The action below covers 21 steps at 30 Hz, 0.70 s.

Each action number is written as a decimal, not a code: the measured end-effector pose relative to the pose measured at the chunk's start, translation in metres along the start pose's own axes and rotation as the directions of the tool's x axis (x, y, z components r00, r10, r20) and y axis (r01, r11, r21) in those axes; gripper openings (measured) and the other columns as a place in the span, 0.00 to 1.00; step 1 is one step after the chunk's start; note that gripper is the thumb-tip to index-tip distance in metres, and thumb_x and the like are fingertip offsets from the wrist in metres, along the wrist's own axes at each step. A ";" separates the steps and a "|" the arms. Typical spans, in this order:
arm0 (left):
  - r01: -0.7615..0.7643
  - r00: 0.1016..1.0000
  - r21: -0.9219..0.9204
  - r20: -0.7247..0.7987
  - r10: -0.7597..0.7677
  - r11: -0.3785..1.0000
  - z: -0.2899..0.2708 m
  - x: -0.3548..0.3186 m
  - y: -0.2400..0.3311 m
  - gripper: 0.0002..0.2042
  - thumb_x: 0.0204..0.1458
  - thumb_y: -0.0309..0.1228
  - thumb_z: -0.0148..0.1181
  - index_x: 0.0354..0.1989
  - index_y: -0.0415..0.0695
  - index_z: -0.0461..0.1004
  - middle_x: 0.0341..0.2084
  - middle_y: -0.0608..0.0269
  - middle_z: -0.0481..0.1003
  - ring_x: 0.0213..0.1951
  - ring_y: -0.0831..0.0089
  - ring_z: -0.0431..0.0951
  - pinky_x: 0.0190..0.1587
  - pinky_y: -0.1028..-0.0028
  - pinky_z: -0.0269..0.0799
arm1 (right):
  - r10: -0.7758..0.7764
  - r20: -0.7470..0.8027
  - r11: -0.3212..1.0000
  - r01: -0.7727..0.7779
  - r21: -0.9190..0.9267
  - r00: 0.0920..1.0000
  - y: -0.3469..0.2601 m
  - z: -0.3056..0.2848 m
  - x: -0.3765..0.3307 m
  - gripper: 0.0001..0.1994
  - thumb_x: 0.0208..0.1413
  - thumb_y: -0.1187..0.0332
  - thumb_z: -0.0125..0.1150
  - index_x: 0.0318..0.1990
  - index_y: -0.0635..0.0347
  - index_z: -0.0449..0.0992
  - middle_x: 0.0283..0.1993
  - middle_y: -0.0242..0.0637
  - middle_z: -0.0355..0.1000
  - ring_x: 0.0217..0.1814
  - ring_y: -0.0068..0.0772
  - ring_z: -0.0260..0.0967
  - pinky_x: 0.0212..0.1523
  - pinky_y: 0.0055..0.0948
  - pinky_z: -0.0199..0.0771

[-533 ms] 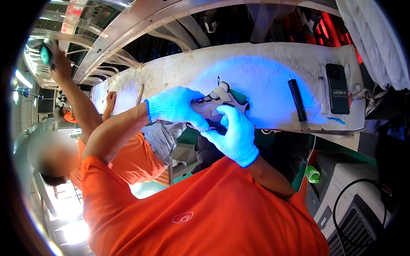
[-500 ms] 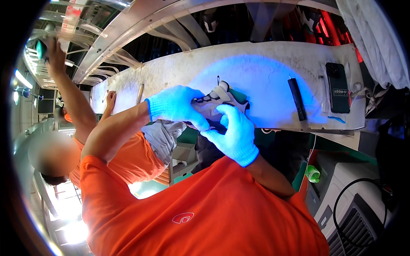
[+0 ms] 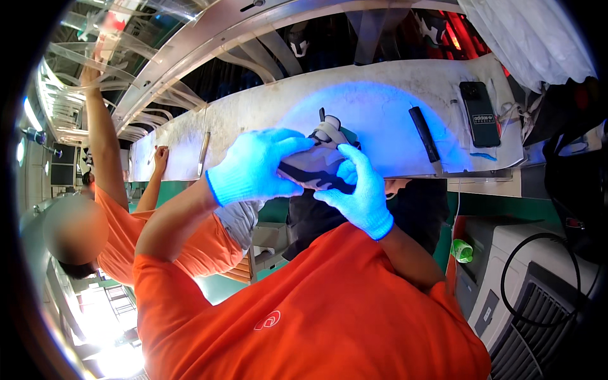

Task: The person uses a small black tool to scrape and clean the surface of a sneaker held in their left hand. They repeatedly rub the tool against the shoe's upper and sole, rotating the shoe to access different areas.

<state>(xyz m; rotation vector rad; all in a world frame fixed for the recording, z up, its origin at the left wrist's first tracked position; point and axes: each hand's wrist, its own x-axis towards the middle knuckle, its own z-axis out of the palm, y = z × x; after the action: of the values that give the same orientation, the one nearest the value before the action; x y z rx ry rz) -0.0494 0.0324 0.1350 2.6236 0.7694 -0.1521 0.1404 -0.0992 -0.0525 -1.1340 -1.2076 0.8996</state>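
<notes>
A small grey shoe upper (image 3: 310, 162) with a dark wavy band along its lower side is held between my two gloved hands, at the near edge of the worktable. My left hand (image 3: 253, 166) grips its left end, thumb below and fingers over the top. At the other end, my right hand (image 3: 362, 196) has its thumb along the lower edge and its fingers at the opening. A dark pull loop and a pale tongue stick up at the far side, beside a bit of green lining. Both knit gloves glow blue under a round patch of blue light.
On the long worktable (image 3: 247, 111) lie a black stick-shaped tool (image 3: 424, 134), a dark phone (image 3: 479, 114) and a small blue strip (image 3: 484, 156). A co-worker in orange (image 3: 196, 234) stands at my left, one arm raised. A grey vented machine (image 3: 532, 304) stands at lower right.
The shoe upper has been tilted and turned, so its dark-banded side now shows. Both hands have shifted their hold around it. The co-worker's raised hand has gone further up among the clear strips.
</notes>
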 end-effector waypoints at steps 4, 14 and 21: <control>-0.021 0.998 -0.039 -0.068 0.019 0.999 0.011 -0.001 -0.019 0.38 0.41 0.45 0.88 0.62 0.41 0.84 0.58 0.47 0.84 0.57 0.48 0.87 0.62 0.58 0.82 | -0.093 -0.105 0.988 0.079 -0.131 0.990 -0.005 0.006 -0.009 0.40 0.45 0.66 0.91 0.65 0.62 0.74 0.48 0.43 0.79 0.47 0.43 0.83 0.48 0.40 0.85; -0.076 0.996 0.025 -0.042 0.077 0.997 0.009 0.006 -0.017 0.38 0.39 0.44 0.88 0.62 0.44 0.85 0.61 0.51 0.83 0.58 0.49 0.85 0.61 0.58 0.82 | 0.001 -0.104 0.990 -0.015 -0.141 0.995 -0.004 0.000 -0.017 0.22 0.47 0.68 0.88 0.44 0.60 0.78 0.44 0.42 0.77 0.44 0.47 0.82 0.44 0.42 0.83; -0.200 0.979 0.082 -0.030 0.203 0.976 0.005 0.017 -0.021 0.36 0.41 0.46 0.86 0.61 0.46 0.85 0.60 0.57 0.84 0.54 0.53 0.86 0.54 0.59 0.83 | -0.013 -0.131 0.995 0.000 -0.102 0.991 0.001 -0.005 -0.007 0.20 0.46 0.70 0.87 0.41 0.60 0.79 0.42 0.41 0.77 0.42 0.44 0.81 0.42 0.39 0.83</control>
<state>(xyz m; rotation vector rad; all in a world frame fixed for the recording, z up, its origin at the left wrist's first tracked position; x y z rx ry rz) -0.0463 0.0554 0.1193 2.7672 0.5141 -0.0764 0.1445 -0.1071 -0.0548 -1.2511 -1.1590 0.7533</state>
